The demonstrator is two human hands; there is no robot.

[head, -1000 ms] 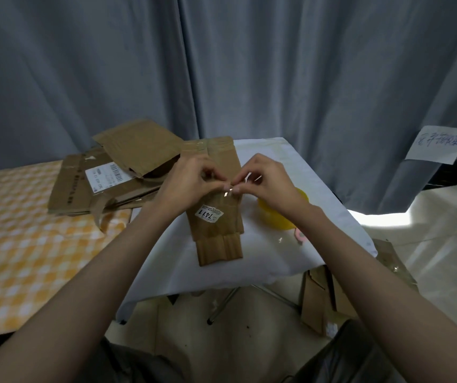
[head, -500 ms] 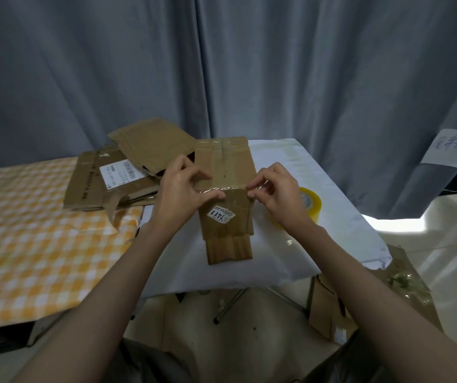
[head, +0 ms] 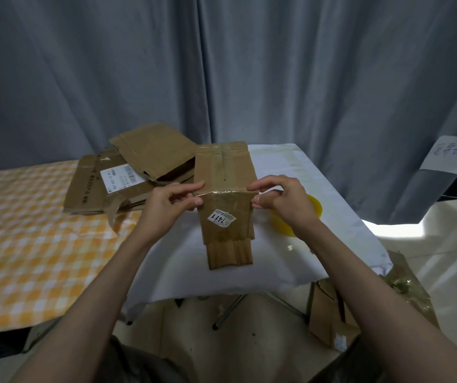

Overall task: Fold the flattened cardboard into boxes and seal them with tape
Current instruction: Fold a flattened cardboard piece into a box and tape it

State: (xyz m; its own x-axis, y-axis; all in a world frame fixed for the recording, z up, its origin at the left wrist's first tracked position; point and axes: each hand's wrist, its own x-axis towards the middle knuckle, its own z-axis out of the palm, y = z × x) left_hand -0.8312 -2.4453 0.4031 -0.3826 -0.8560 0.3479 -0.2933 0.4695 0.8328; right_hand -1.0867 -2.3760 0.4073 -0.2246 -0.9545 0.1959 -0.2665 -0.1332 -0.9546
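Step in hand: laying a strip of clear tape [head: 226,191] across the near top edge of the folded box [head: 226,194], so it seems.
Box: stands on the white-covered bench [head: 318,189], in the middle, its top face running away from the person and its front face, with a white sticker [head: 221,217], turned toward them.
Left hand [head: 172,208]: its grip is narrow, thumb and forefinger pinching the left end of the tape right at the box's left corner.
Right hand [head: 282,200]: the same narrow pinch on the right end, at the right corner; the other fingers are curled loosely.
Tape: stretched taut between both hands, lying along the edge; whether it is already stuck down cannot be told.
Doing it well: keep the strip tight and level, lower the middle first, then rub outward to each corner so no crease or bubble forms; fold the ends down over the sides.
Risk: slack on one side would let the strip twist and stick to itself.
Tape roll [head: 304,217]: yellow, on the bench just behind the right hand.
Flattened cardboard [head: 128,175]: piled to the left, partly on the checked cloth [head: 28,244], not yet folded.
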